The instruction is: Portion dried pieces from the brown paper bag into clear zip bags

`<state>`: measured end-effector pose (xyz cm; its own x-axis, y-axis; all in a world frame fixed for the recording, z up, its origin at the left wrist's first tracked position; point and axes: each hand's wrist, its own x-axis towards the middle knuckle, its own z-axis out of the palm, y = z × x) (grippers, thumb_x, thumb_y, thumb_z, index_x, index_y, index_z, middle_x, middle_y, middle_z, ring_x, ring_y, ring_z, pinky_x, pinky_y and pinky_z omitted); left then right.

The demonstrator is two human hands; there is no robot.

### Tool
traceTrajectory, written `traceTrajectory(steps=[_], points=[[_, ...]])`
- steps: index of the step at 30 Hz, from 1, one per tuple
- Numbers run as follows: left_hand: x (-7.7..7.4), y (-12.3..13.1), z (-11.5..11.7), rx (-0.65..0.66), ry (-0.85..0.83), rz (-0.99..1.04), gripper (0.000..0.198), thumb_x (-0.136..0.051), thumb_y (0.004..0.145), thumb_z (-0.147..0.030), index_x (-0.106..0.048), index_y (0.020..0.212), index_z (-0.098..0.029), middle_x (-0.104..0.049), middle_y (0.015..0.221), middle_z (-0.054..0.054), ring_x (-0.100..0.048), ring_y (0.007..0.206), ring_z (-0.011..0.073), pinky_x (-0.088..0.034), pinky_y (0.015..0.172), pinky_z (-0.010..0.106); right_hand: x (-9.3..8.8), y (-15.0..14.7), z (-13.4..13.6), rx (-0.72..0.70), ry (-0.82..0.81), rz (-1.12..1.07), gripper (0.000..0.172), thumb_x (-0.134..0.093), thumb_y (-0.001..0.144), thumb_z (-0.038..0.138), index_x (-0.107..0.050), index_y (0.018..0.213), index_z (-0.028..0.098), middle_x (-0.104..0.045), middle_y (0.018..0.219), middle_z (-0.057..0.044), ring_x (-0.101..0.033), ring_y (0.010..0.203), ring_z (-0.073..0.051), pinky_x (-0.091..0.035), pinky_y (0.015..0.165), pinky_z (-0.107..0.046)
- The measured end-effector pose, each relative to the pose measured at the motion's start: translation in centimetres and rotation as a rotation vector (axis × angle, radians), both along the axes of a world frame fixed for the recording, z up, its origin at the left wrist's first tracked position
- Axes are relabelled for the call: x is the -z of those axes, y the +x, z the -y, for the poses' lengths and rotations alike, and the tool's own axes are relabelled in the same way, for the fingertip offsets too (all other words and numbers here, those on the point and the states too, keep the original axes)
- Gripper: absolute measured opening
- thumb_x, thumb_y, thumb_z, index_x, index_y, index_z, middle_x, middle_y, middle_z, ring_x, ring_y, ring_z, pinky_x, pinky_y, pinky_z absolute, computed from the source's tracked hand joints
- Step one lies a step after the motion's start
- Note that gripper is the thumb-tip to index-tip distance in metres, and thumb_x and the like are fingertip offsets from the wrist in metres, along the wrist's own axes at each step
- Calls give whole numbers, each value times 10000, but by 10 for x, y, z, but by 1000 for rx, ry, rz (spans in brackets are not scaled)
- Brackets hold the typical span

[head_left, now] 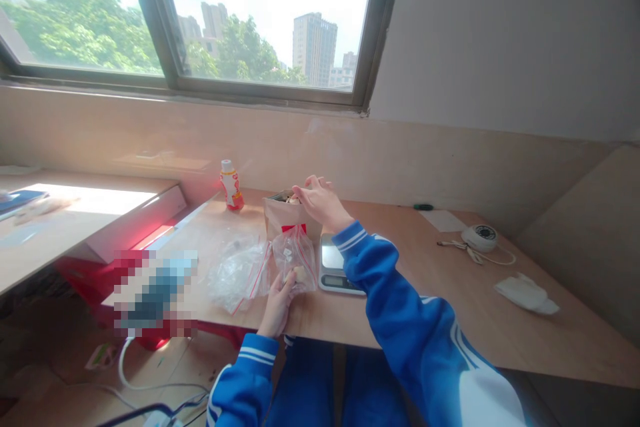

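Note:
My left hand (280, 300) is closed on the lower part of a clear zip bag (290, 250) with a red seal line. A small beige piece (299, 273) shows by its fingertips; whether it lies inside the bag I cannot tell. My right hand (323, 203) is over the top opening of a beige box-like paper bag (275, 217), fingers apart and bent at the rim. Dark and pale contents show at that opening. A kitchen scale (333, 257) lies partly under my right sleeve. To the left spreads a pile of clear zip bags (237, 270).
Behind the pile stands a red-and-white bottle (231, 185). At the right lie a white round device (480, 237) with a cable, a crumpled white bag (526, 293), a paper sheet (443, 221) and a dark-green-handled tool (423, 207). A pixelated patch covers the table's left edge.

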<state>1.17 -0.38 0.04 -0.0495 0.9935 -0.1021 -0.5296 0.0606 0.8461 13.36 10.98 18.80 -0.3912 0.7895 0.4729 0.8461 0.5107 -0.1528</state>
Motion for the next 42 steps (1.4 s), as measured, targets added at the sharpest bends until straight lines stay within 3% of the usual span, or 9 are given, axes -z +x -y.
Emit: traceTrajectory(steps=[4,8,15,19,24,29,33,42], points=[[0,0,0,11,2,15,469,-757,683,-415,-648,1063,-164,-690,1051,103,-646,928,198,-507,806,288,-1,-3,-2,29,-12,24,506,-250,995,446,-718,989,254,-547,999,-111,-485,988,-243,-357,901,-430],[3,0,-1,13,7,27,436,-756,688,-412,-657,1030,-161,-692,1022,91,-646,906,190,-508,804,288,1,-4,-4,-52,-7,4,327,-449,955,410,-699,932,202,-566,1019,-96,-493,1000,-229,-360,908,-410],[3,-1,-1,11,5,15,406,-755,688,-416,-674,1004,-173,-695,986,78,-649,886,192,-516,803,291,4,7,-16,-151,-184,-249,169,-565,905,258,-700,904,157,-550,922,-50,-543,892,-149,-412,846,-285],[2,-1,-1,11,-9,17,444,-762,670,-433,-666,1020,-175,-698,1013,82,-648,932,209,-513,835,303,3,17,-23,-173,-207,-350,206,-510,890,124,-705,827,141,-533,862,-29,-552,778,-113,-434,779,-237],[4,-2,-3,18,-17,25,451,-758,674,-439,-660,1022,-170,-688,1068,95,-646,934,203,-515,811,285,5,26,-20,-291,-119,-354,367,-391,869,38,-706,957,204,-570,949,-19,-575,840,-109,-437,809,-226],[3,-2,-1,19,-26,43,444,-765,677,-418,-654,1029,-171,-689,1046,85,-649,907,189,-520,770,266,1,23,-8,-173,-124,-223,191,-528,892,266,-716,901,229,-602,955,-26,-581,918,-146,-427,835,-244],[2,-2,-1,24,-18,63,422,-767,682,-403,-663,1019,-172,-696,1011,74,-649,894,181,-521,781,263,-7,15,-1,-27,-136,-137,257,-608,854,439,-689,905,200,-601,938,-36,-583,802,-142,-419,708,-242],[4,-2,-3,20,-21,60,415,-771,674,-415,-689,998,-169,-705,1010,83,-651,898,187,-514,810,272,-15,6,3,-9,15,-27,243,-598,888,374,-690,791,171,-624,938,-61,-582,876,-175,-393,807,-314]])
